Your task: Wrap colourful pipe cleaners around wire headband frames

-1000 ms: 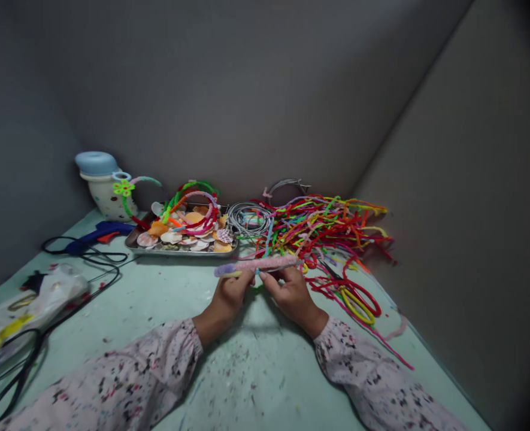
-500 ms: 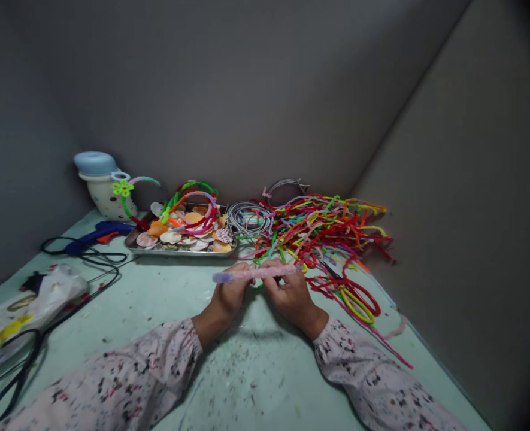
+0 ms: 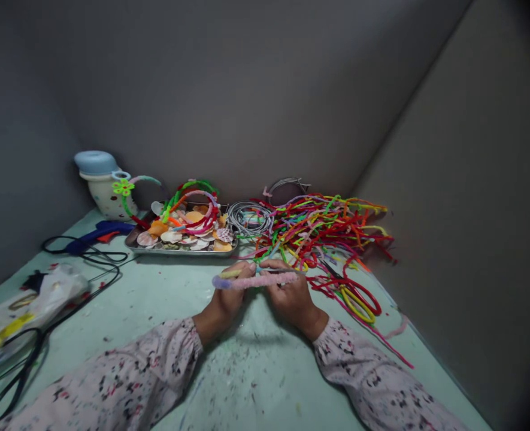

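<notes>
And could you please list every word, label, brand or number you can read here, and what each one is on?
No text can be read anywhere in this view.
White bottle: small coloured marks, too small to tell whether any is lettering.
Plastic bag: no legible print.
Blue glue gun: too blurred to show any label.
Fuzzy band in the hands: no lettering visible.

The pink band (image 3: pixel 271 279) looks fuzzy; the tray (image 3: pixel 179 254), shiny metal.

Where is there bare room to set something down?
Free: speckled tabletop between the sleeves; also the stretch bordered by black cord, shell tray and left hand. Crowded: back right, with the pipe-cleaner pile; left edge, with the plastic bag.
</notes>
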A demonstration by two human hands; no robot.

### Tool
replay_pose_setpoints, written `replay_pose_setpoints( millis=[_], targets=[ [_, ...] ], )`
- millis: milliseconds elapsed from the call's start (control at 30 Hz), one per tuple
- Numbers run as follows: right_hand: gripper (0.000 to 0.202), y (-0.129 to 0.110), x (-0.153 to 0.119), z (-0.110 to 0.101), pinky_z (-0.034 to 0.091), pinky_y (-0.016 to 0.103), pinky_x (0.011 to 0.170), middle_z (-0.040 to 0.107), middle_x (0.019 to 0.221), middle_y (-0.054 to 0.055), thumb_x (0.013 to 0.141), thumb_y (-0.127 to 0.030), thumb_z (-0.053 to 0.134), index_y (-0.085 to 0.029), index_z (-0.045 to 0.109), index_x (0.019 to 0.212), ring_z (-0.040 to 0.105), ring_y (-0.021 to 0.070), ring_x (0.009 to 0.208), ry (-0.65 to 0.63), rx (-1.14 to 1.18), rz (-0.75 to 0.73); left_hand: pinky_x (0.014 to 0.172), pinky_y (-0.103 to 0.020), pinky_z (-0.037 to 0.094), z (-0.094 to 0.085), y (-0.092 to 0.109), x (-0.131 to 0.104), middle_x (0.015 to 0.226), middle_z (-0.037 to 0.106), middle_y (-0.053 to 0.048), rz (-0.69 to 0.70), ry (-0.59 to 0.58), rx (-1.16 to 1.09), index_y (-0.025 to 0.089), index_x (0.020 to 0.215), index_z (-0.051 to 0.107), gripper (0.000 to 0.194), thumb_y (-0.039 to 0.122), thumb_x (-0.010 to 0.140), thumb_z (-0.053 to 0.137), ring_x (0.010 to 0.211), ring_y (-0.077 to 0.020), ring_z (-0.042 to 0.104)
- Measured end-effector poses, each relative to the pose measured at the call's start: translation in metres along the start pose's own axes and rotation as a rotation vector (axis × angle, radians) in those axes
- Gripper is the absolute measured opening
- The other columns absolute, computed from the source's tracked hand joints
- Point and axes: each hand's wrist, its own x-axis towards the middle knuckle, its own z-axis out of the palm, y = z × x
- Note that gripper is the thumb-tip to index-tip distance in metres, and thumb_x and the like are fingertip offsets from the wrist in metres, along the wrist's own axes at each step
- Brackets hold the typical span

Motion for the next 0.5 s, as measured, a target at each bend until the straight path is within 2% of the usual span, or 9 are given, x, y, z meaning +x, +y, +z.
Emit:
replay_pose_setpoints(
  millis=[233, 500],
  targets=[
    [0.021, -0.002, 0.001, -0.001, 0.052, 0.032, 0.073, 0.071, 0.091, 0.008, 0.086, -0.012, 0.049, -0.019, 0.063, 0.100, 0.066, 0.0206, 0.081, -0.028, -0.101, -0.027, 0.053, -0.030, 0.025, 0.001, 0.010, 0.000, 0.056, 0.039, 0.001, 0.019, -0.004, 0.007, 0.020, 0.055, 0.043, 0.038, 0.041, 0.084, 0.055, 0.055, -0.0137, 0.032],
    [0.020, -0.004, 0.002, -0.001, 0.050, 0.031, 0.072, 0.072, 0.093, 0.008, 0.086, -0.012, 0.048, -0.020, 0.065, 0.096, 0.066, 0.0198, 0.078, -0.046, -0.117, 0.002, 0.053, -0.029, 0.025, 0.003, 0.014, 0.000, 0.053, 0.039, 0.001, -0.031, 0.018, -0.052, 0.020, 0.053, 0.044, 0.037, 0.042, 0.080, 0.058, 0.053, -0.0131, 0.031]
  ],
)
